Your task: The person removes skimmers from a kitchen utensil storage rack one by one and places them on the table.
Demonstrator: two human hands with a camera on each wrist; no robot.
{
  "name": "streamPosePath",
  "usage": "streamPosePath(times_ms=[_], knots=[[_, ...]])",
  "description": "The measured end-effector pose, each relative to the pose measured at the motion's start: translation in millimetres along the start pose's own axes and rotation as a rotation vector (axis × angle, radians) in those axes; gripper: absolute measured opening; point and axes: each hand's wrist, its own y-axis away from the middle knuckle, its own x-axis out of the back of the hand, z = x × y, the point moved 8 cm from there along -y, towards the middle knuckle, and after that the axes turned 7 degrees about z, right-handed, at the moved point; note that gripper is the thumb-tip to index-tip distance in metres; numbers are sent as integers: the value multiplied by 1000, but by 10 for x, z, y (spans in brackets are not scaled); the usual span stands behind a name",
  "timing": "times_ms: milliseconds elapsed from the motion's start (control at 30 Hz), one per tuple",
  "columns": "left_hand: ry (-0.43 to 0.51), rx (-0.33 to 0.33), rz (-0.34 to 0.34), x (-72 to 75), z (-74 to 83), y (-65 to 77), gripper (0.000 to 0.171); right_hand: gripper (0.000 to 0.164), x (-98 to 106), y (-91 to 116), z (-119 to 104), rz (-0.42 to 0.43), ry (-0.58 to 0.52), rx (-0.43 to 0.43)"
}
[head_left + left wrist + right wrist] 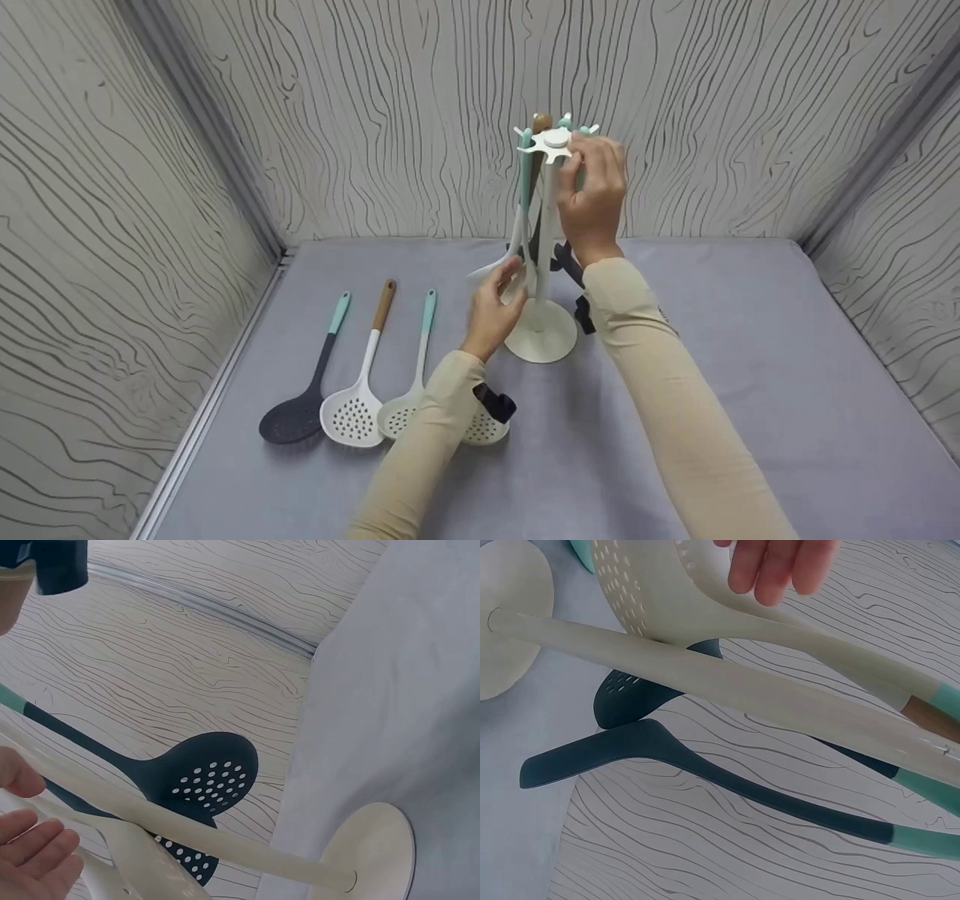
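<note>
A cream utensil rack [547, 225] with a star-shaped hook top [551, 146] stands on a round base [541, 341]. My right hand [596, 195] pinches the right edge of that top, beside a turquoise handle. Lower down, my left hand [491, 315] is beside the hanging utensils, thumb and fingers apart; its fingertips [56, 847] lie close to a pale utensil. On the rack hang a pale skimmer [652, 585] in front, a navy slotted spoon [210, 757] with a turquoise handle, and a navy turner [757, 795]. A brown handle [541, 124] shows behind.
Left of the rack, on the grey cloth [750, 360], lie a dark skimmer [292, 420], a white skimmer [367, 360] with a brown handle and a pale skimmer [424, 330] with a turquoise one. My left sleeve [420, 450] partly covers another perforated head [487, 430]. Wood-patterned walls [375, 112] surround the table.
</note>
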Motion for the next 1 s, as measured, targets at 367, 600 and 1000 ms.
streamPosePath(times_ms=[367, 600, 1000], knots=[[46, 63, -42, -46, -3, -151, 45, 18, -8, -5, -11, -2, -3, -3], [80, 94, -65, -84, -20, -176, 46, 18, -3, -2, -7, -3, 6, -4], [93, 72, -11, -61, 2, -191, 42, 18, -3, 4, -2, -22, 13, -4]])
